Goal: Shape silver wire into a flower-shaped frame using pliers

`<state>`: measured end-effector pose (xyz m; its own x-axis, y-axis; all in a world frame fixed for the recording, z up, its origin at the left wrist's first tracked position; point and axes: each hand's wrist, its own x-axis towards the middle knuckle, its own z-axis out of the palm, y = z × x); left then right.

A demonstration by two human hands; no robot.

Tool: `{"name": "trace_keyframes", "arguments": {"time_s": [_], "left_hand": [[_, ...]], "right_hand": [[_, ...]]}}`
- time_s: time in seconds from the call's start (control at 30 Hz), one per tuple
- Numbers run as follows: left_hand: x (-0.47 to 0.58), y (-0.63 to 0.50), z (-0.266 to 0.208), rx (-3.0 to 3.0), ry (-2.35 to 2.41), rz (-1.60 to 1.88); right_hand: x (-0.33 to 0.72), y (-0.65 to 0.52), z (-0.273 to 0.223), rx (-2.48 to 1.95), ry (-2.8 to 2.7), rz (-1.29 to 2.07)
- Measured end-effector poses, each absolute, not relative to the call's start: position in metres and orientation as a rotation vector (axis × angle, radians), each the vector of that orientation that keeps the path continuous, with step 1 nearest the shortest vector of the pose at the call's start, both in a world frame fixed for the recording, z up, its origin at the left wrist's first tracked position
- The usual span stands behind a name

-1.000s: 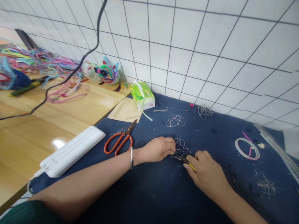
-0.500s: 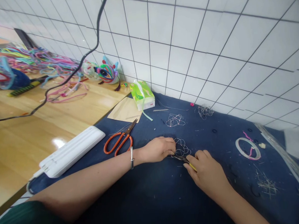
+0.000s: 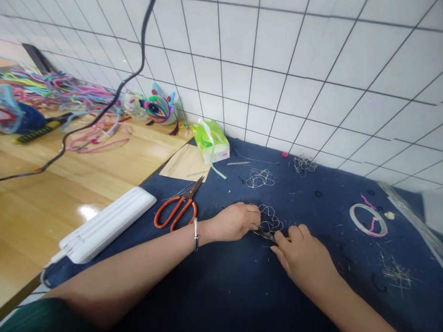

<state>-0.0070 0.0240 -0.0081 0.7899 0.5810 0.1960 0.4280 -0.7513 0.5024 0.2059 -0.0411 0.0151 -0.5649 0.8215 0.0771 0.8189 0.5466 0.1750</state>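
Note:
My left hand (image 3: 239, 221) is closed on the left edge of a looped wire piece (image 3: 271, 219), thin and silvery, near the middle of the dark blue cloth. Yellow-handled pliers (image 3: 266, 235) are gripped in my right hand (image 3: 304, 253), mostly covered by the fingers. Their dark jaws point left and meet the wire beside my left fingertips; whether they bite on it I cannot tell. Behind this lies a second bent wire shape (image 3: 260, 178). Orange-handled scissors (image 3: 179, 206) rest left of my left hand, blades pointing away.
A white power strip (image 3: 107, 224) lies at left. Further back are a green tissue pack (image 3: 211, 141), a tangle of wire (image 3: 304, 165) and colourful pipe cleaners (image 3: 54, 90). At right sit a white tape roll (image 3: 368, 220) and wire scraps (image 3: 397, 274). A black cable (image 3: 128, 81) hangs across the left.
My right hand has turned slightly around the pliers, so less of the yellow handle shows. My left hand stays on the wire piece.

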Motion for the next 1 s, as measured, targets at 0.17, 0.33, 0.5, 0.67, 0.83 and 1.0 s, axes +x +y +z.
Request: {"name": "trace_keyframes", "arguments": {"time_s": [0.17, 0.33, 0.5, 0.67, 0.83, 1.0], "left_hand": [[-0.006, 0.024, -0.008, 2.551, 0.766, 0.468], [-0.006, 0.025, -0.009, 2.539, 0.767, 0.479], [-0.008, 0.024, -0.008, 2.458, 0.746, 0.55], [-0.012, 0.021, 0.001, 2.322, 0.732, 0.818], [-0.019, 0.013, 0.015, 2.24, 0.838, 1.219], [-0.016, 0.002, 0.021, 2.139, 0.849, 1.33]], "right_hand": [[0.205, -0.043, 0.007, 1.369, 2.81, 0.414], [0.204, -0.043, 0.003, 1.355, 2.808, 0.443], [0.206, -0.04, 0.008, 1.437, 2.799, 0.33], [0.219, -0.037, 0.018, 1.504, 2.919, 0.314], [0.231, -0.037, 0.029, 1.574, 3.172, 0.168], [0.23, -0.045, 0.028, 1.65, 3.25, -0.328]]}}
